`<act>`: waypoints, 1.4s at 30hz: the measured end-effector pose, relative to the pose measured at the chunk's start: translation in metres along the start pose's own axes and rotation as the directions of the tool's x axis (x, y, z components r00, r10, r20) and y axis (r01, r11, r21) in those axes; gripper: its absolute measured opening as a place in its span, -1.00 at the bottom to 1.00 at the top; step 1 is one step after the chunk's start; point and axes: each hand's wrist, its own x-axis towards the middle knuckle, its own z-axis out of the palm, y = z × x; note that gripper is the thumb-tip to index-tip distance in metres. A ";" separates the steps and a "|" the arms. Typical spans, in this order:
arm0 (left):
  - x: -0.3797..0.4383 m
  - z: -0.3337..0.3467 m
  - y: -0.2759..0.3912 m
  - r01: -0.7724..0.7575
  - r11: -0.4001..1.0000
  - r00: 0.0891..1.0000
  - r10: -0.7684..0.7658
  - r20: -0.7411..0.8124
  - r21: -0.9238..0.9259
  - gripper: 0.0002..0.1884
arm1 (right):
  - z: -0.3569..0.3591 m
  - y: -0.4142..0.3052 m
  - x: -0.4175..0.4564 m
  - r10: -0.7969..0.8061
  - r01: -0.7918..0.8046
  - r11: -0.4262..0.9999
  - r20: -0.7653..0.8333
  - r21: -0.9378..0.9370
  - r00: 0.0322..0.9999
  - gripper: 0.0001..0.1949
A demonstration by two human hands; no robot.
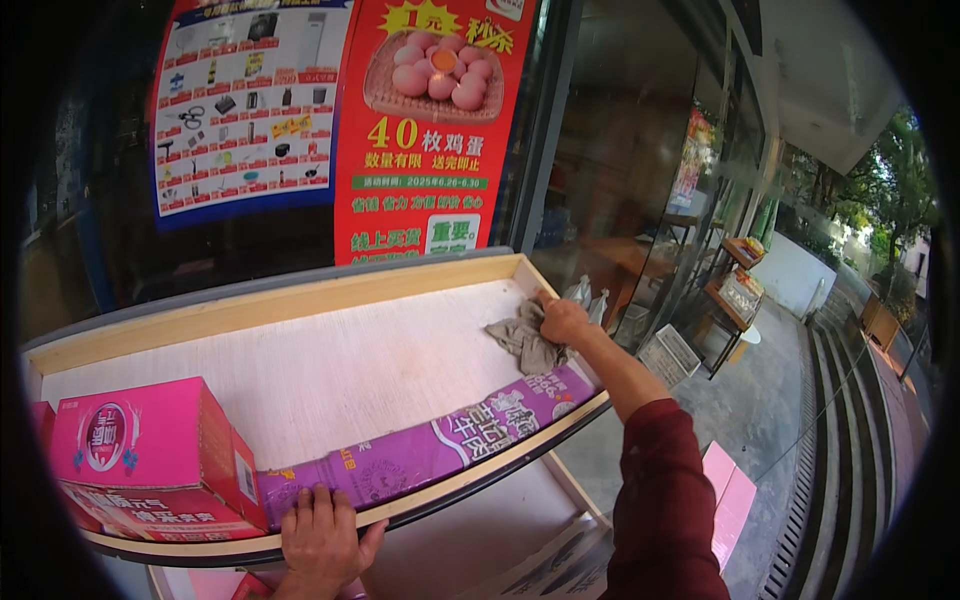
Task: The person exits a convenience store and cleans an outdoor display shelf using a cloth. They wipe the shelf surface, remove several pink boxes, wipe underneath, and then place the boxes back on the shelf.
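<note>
My right hand [564,322] is at the right end of a wooden-rimmed display shelf [247,375], gripping a crumpled grey-brown cloth [525,341]. The cloth lies on the shelf's whitish bottom near the right side rim. My left hand [322,532] grips the front rim, fingers over the top and thumb along the wood. Its fingertips touch a purple printed strip [390,465] that lines the inside of this rim. To the left of that hand stands a closed pink cardboard carton [131,442], with part of another box behind its left side.
Below is a lower shelf [465,525] with a printed carton [551,566]. Posters [431,150] hang on the glass behind. To the right are a white crate [667,356], a small rack with goods [731,292], a pink box [727,499] on the ground and steps [844,420].
</note>
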 end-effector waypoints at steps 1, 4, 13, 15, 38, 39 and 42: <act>0.000 0.002 0.002 0.001 1.000 1.000 -0.001 -0.012 -0.016 -0.39 | -0.001 0.006 0.002 0.001 0.000 1.000 0.029 -0.017 1.000 -0.40; 0.010 0.014 0.011 -0.021 0.997 0.999 0.017 -0.043 -0.074 -0.39 | 0.032 0.068 0.043 0.056 -0.051 0.996 0.065 -0.068 0.996 -0.47; 0.007 0.003 0.006 0.022 0.999 0.999 -0.021 0.030 -0.036 -0.40 | 0.036 -0.009 -0.025 0.126 -0.090 0.976 -0.178 0.201 0.976 -0.36; 0.009 0.002 0.008 0.010 0.999 1.000 -0.009 0.025 -0.039 -0.41 | 0.040 -0.009 -0.012 0.147 -0.084 0.962 -0.233 0.261 0.961 -0.43; 0.023 -0.021 0.004 0.098 0.984 0.934 -0.039 0.356 -0.149 -0.44 | 0.040 -0.046 0.065 -0.022 0.030 0.999 -0.266 0.025 0.964 -0.25; 0.022 -0.021 0.004 0.096 0.984 0.932 -0.036 0.359 -0.152 -0.44 | 0.041 -0.050 0.066 -0.013 0.012 1.000 -0.218 -0.003 0.976 -0.25; 0.024 -0.018 0.005 0.095 0.978 0.932 -0.022 0.363 -0.186 -0.45 | 0.038 -0.046 0.065 0.045 -0.039 0.998 -0.140 0.049 0.989 -0.26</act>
